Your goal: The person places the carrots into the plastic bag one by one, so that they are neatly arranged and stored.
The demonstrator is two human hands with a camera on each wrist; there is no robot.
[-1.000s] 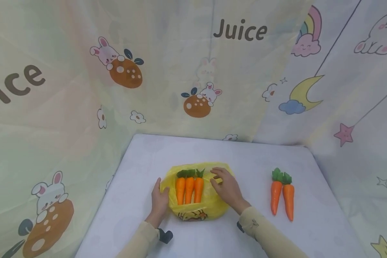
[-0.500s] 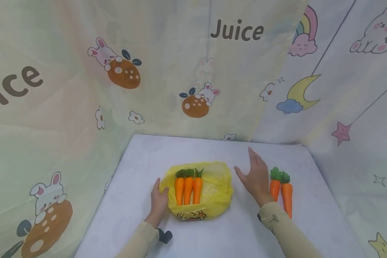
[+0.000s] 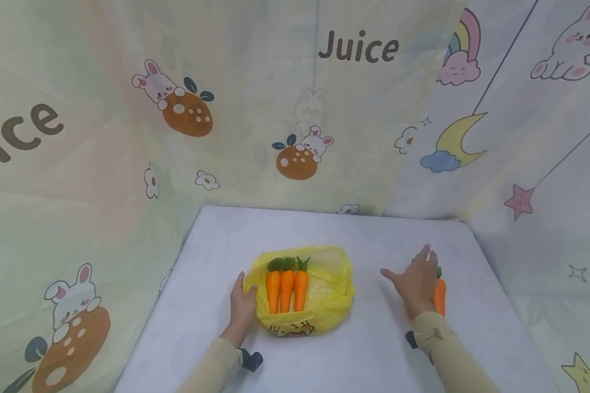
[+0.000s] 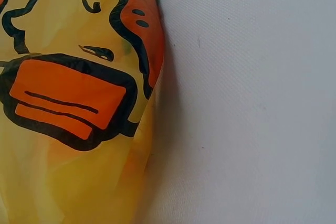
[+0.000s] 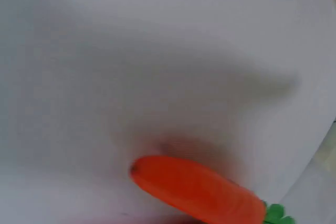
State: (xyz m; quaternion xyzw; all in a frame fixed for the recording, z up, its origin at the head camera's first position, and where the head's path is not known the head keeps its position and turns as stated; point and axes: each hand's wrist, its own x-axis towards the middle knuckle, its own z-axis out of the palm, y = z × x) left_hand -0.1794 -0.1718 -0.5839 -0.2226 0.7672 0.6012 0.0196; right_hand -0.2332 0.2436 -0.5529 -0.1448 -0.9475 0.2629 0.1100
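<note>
A yellow plastic bag (image 3: 329, 284) lies with its mouth spread, three carrots (image 3: 287, 289) side by side in it. My left hand (image 3: 242, 308) holds the bag's left edge, with the rim between thumb and fingers. The left wrist view shows the bag's printed cartoon face (image 4: 73, 72). On the right, my right hand (image 3: 415, 284) is over two more carrots, thumb spread wide and fingers extended. One of them, the right-hand carrot (image 3: 440, 297), shows past the hand; the other is mostly hidden. A carrot (image 5: 199, 190) with a green top lies low in the right wrist view.
The white table (image 3: 354, 355) has its far edge against a hanging cloth (image 3: 246, 109) printed with rabbits and stars. Cloth also closes in both sides. Bare table lies between the bag and the right-hand carrots.
My right hand has left the bag's right side and moved right, over the two loose carrots. My left hand and the bag have stayed in place.
</note>
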